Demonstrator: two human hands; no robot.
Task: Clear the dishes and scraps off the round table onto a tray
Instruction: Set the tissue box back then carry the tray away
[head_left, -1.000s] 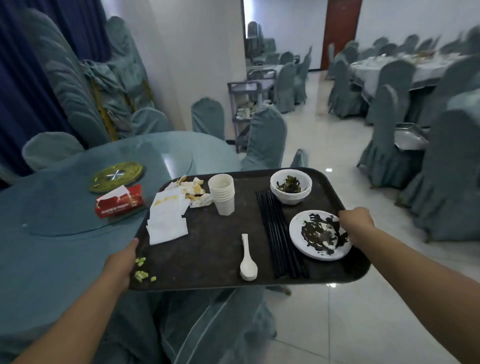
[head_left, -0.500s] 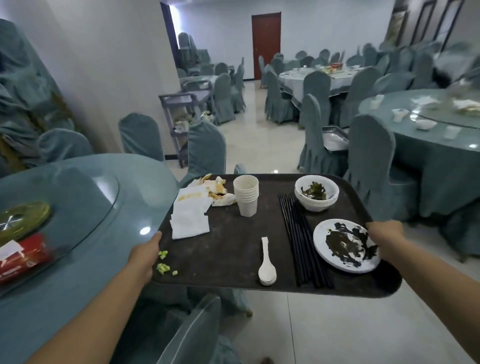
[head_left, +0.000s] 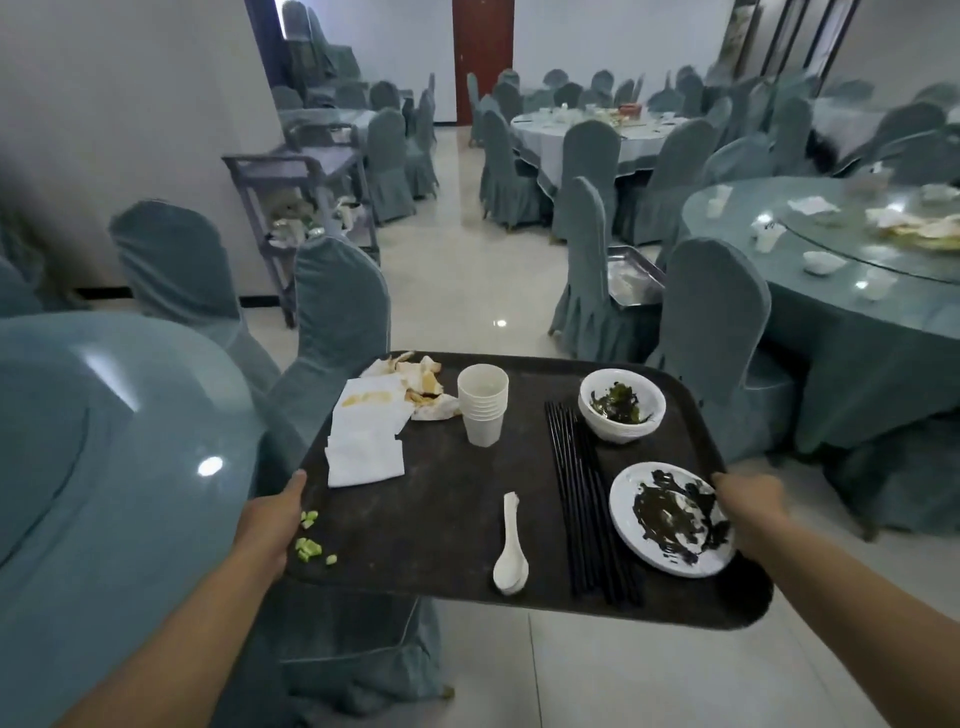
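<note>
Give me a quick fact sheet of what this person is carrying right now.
Carrier: dark tray, held in the air beside the round table
Grip: left hand grips the left edge, right hand the right edge
Dishes: stacked paper cups, bowls with greens, sauce-smeared plate
Utensils: black chopsticks, white spoon
Scraps: napkins, green bits near the left hand
</note>
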